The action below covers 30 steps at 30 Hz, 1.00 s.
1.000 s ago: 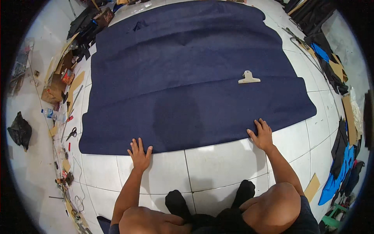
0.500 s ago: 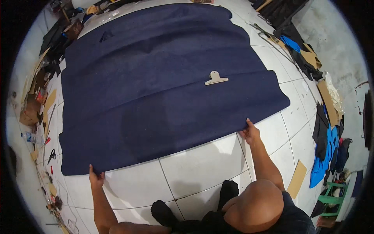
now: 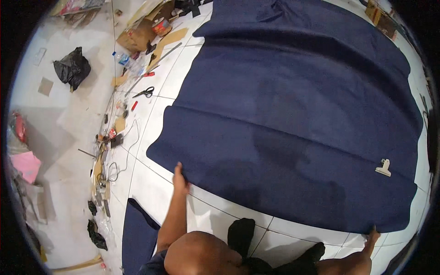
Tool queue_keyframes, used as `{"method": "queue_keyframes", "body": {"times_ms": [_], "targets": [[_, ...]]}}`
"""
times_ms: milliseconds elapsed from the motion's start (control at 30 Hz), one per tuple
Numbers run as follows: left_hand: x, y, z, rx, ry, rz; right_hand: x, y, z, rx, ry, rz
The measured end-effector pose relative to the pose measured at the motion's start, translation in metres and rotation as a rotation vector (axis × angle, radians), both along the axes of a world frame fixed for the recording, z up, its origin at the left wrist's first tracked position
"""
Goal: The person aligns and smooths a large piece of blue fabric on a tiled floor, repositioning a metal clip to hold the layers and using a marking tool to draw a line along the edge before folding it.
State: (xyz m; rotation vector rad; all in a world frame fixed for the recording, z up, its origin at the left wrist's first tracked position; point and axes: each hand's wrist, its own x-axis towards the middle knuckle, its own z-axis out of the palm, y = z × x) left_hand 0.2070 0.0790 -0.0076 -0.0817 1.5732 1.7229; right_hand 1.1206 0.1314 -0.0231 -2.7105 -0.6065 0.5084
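A large dark blue sheet of fabric lies spread over the tiled floor, with soft folds running across it. Near its left front corner, my left hand pinches the front edge, thumb on top and fingers underneath. My right hand grips the same edge close to the right front corner, its thumb above and its other fingers mostly hidden. On the cloth, toward the right side, rests a metal bulldog clip, touched by neither hand.
Black-handled scissors, a plastic bottle and a cable lie on the floor to the left, among scraps along the wall. Another dark blue fabric piece is beside my left forearm. A black plastic bag sits farther left.
My view has swung left, so the sheet and clip appear farther right and the second blue piece has come into sight. Both hands keep hold of the sheet's front edge.
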Motion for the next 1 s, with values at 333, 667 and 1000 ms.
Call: {"method": "queue_keyframes", "body": {"times_ms": [333, 667, 1000], "targets": [[-0.199, -0.009, -0.006, -0.076, 0.087, -0.194, -0.198, 0.203, 0.09, -0.085, -0.516, 1.48], [-0.213, -0.013, 0.018, -0.421, 0.098, -0.315, -0.241, 0.279, 0.075, -0.328, -0.113, 1.347], [-0.191, -0.04, 0.009, -0.469, 0.241, -0.203, -0.223, 0.255, 0.075, -0.327, 0.199, 1.291]]}}
